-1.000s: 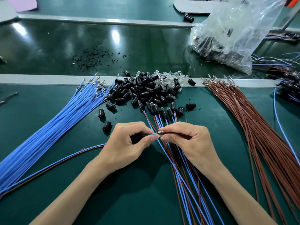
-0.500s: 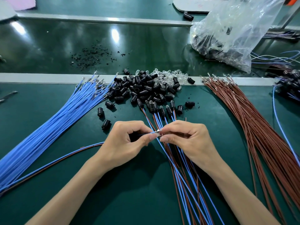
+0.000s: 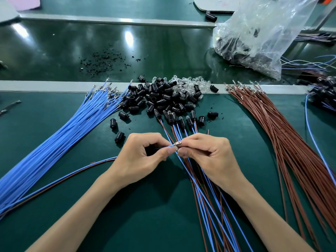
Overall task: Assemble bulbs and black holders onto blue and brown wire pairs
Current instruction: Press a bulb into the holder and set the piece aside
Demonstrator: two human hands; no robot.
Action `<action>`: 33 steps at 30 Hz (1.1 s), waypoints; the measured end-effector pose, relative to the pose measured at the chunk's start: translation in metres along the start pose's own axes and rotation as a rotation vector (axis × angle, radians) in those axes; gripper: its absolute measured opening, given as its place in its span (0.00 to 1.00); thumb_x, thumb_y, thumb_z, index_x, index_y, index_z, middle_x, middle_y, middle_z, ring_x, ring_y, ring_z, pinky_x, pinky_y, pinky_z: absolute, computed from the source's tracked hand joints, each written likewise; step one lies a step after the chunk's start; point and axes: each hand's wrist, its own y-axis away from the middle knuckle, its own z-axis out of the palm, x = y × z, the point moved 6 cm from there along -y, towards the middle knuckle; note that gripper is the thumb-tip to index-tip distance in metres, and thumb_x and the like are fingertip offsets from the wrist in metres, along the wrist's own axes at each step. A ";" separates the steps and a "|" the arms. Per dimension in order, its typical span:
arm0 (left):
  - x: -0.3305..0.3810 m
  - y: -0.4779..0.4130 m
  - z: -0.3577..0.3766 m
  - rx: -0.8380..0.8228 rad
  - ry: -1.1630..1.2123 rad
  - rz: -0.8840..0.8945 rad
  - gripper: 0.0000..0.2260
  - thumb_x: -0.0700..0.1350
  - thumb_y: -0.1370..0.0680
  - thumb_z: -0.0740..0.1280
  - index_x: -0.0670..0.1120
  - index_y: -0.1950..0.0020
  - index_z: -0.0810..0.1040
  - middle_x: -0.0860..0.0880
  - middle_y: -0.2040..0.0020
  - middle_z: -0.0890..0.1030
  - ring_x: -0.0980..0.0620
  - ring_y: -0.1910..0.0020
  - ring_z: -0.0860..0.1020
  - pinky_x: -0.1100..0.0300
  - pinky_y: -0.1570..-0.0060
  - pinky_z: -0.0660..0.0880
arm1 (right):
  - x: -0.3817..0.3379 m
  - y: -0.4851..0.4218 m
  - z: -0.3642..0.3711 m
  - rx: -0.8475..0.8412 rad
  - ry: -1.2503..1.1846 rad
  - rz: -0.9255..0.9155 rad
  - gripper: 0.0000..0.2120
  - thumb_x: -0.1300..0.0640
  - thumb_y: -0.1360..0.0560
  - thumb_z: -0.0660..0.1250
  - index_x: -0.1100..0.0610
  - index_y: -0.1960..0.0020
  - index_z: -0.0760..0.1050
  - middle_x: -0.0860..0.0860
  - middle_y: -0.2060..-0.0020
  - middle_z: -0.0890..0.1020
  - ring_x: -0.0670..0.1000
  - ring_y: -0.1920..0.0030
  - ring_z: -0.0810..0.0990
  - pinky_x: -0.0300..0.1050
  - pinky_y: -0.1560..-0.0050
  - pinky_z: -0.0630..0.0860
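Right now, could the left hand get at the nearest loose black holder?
Probably yes: the holder lies on bare mat just beyond the left hand, nothing between, though that hand pinches a blue wire it would have to release.

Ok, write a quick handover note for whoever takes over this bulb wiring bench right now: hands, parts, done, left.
Left hand pinches a blue wire behind its metal terminal; right hand pinches the terminal, anything else in it hidden.
Blue wire bundle lies left, brown wire bundle right, black holders and clear bulbs heaped ahead.
Done: several finished assemblies lie beyond the hands.
Left: finish this one, then work through the loose wires.
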 end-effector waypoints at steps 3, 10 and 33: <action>0.001 0.000 0.000 0.004 0.005 0.004 0.07 0.47 0.27 0.70 0.46 0.63 0.81 0.56 0.72 0.77 0.60 0.73 0.72 0.70 0.68 0.67 | -0.005 0.000 0.001 0.005 0.149 -0.134 0.10 0.72 0.30 0.71 0.63 0.51 0.83 0.51 0.60 0.83 0.44 0.61 0.81 0.32 0.57 0.77; 0.001 0.000 -0.001 0.020 0.011 -0.004 0.06 0.47 0.27 0.70 0.48 0.63 0.81 0.56 0.72 0.76 0.61 0.74 0.71 0.72 0.69 0.65 | -0.013 0.001 0.002 0.074 0.318 -0.308 0.05 0.70 0.31 0.71 0.66 0.55 0.83 0.50 0.60 0.81 0.44 0.61 0.79 0.30 0.56 0.76; 0.000 0.001 -0.005 0.106 0.046 0.012 0.07 0.47 0.27 0.70 0.46 0.63 0.80 0.53 0.71 0.78 0.53 0.73 0.72 0.62 0.72 0.67 | -0.006 0.001 0.003 0.104 0.109 -0.121 0.09 0.65 0.29 0.72 0.59 0.49 0.83 0.50 0.54 0.82 0.47 0.53 0.81 0.38 0.50 0.76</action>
